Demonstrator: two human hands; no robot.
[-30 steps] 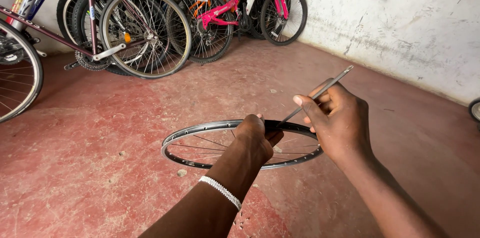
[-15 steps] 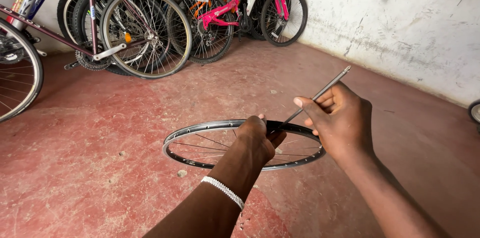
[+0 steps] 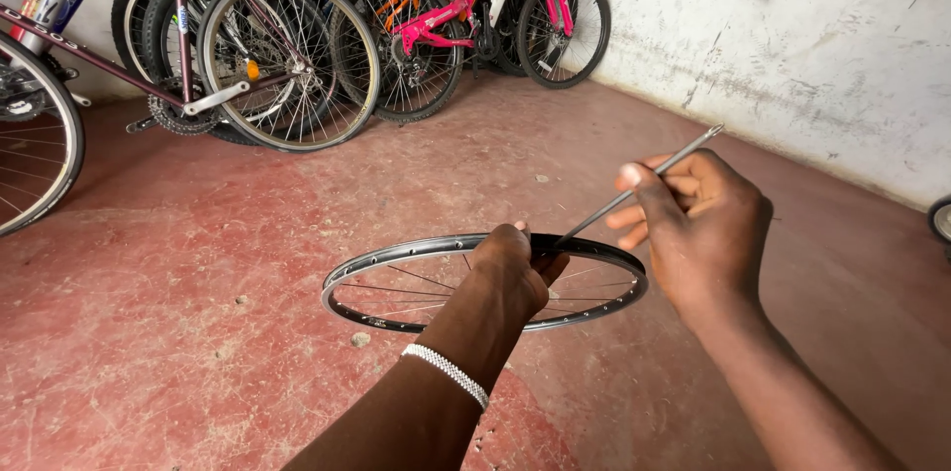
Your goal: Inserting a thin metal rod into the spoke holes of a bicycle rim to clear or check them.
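Observation:
A bare bicycle wheel rim with thin spokes is held level above the red floor. My left hand grips the rim's near-centre edge from above; a white beaded bracelet sits on that wrist. My right hand pinches a thin metal spoke that slants from the upper right down towards the rim, its lower end meeting the rim beside my left hand.
Several bicycles lean along the back wall at the upper left, among them an orange and pink one. A large wheel stands at the left edge. A whitewashed wall runs along the right. Small pebbles lie on the floor.
My right hand has shifted slightly with the spoke, whose lower end stays at the rim. The left hand and rim have barely moved.

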